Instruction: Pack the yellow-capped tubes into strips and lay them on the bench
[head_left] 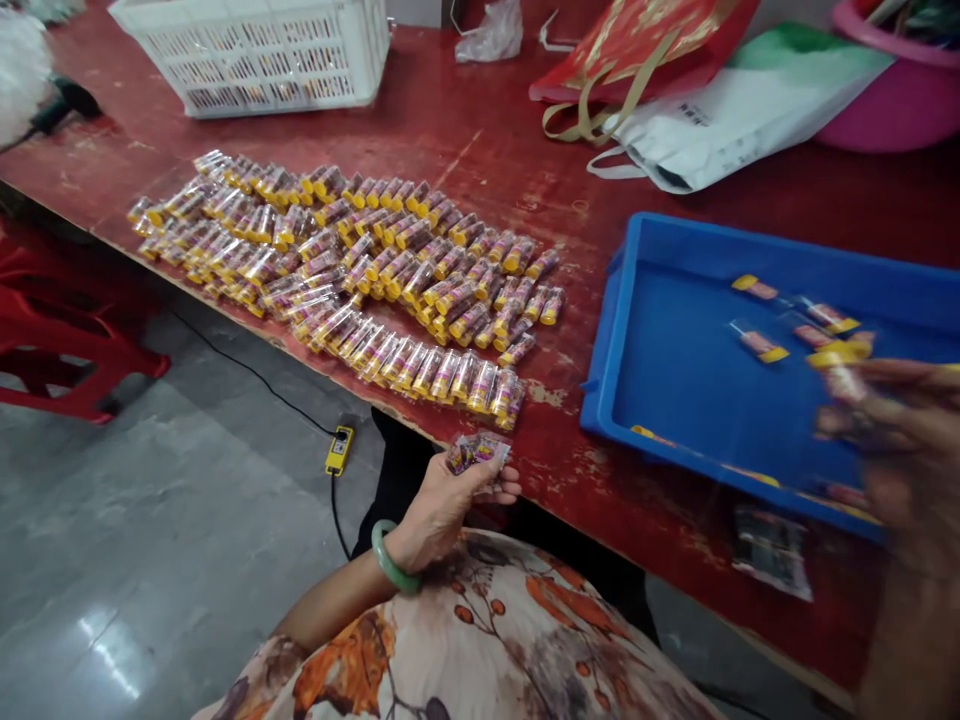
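Note:
My left hand point(454, 495), with a green bangle at the wrist, is closed on small clear packets point(478, 452) with purple print, just off the table's front edge. Over the right part of a blue tray point(626, 330), my right hand point(892, 420) is blurred; its fingers are closed on a small clear tube with a yellow cap point(841, 375). Several more such tubes point(761, 342) lie loose in the tray. Left of it, many yellow-ended tubes point(405, 270) lie side by side in rows on the red table point(570, 400).
A white slatted basket point(262, 60) stands at the back left. Red point(637, 50) and white point(742, 110) bags and a pink basin point(892, 105) are at the back right. A dark packet point(771, 548) lies before the tray. Red stools point(67, 330) and a yellow socket point(340, 450) are below.

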